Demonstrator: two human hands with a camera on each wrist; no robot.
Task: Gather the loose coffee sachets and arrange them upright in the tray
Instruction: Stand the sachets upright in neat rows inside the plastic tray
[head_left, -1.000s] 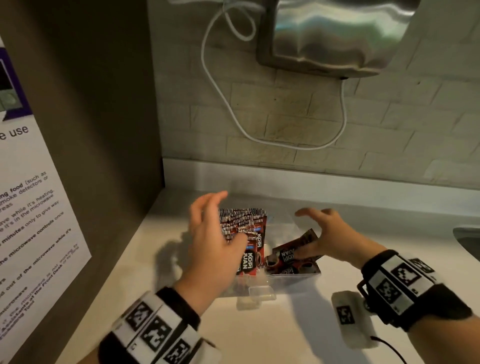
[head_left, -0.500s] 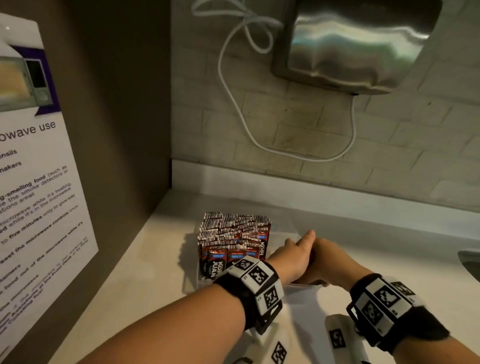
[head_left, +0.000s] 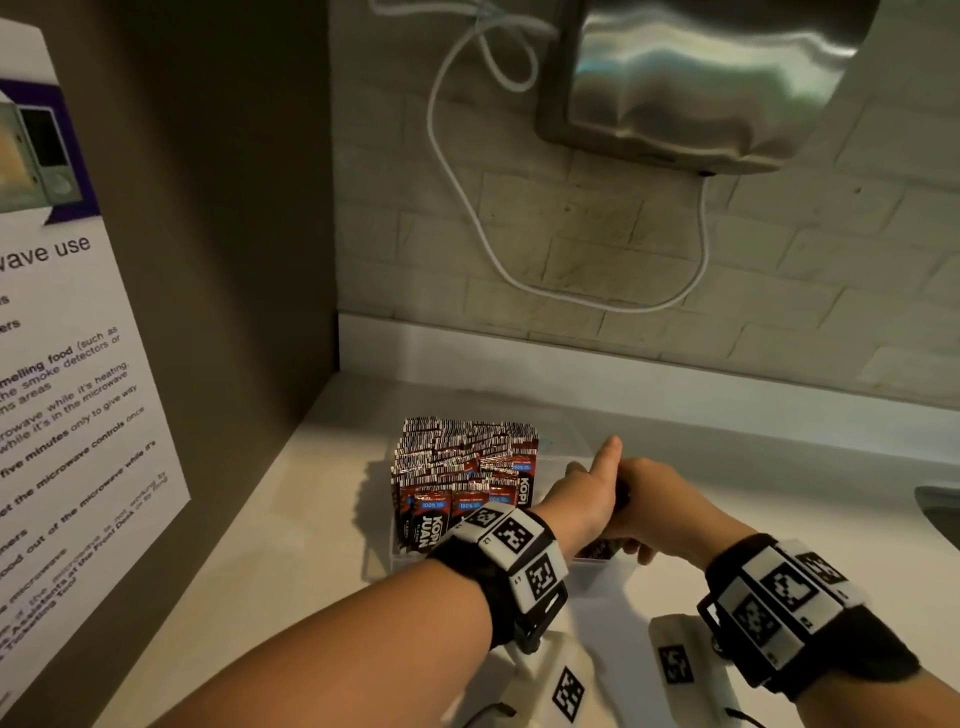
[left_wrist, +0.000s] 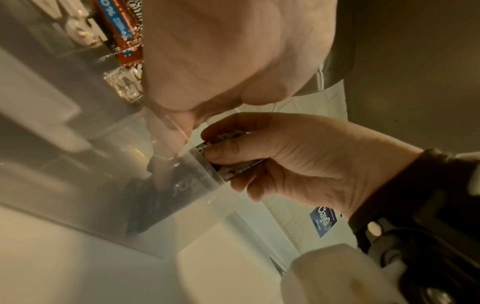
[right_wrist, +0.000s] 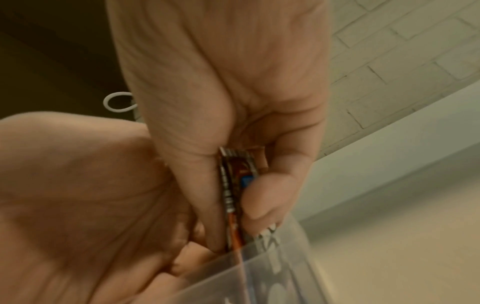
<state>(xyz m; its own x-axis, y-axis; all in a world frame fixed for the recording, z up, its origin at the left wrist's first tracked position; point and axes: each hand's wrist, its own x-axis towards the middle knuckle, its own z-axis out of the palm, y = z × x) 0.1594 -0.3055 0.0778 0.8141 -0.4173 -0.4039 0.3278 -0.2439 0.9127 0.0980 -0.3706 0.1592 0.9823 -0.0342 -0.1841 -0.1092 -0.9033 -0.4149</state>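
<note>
Pale surface (head_left: 260, 571) carries the tray (left_wrist: 197, 185); at its 3 o'clock, right hand (head_left: 660, 506) fingers clench gathered sachets (right_wrist: 235, 185) edgewise for upright insertion, left hand (head_left: 582, 499) grip unclear.

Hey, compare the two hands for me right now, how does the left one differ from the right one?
The right hand pinches a few coffee sachets between thumb and fingers; the left hand holds none that can be seen. The left hand's thumb points up, while the right hand's fingers are curled. The left hand is nearer the upright sachets; the right is farther out. Both are at the clear tray, touching each other.
</note>
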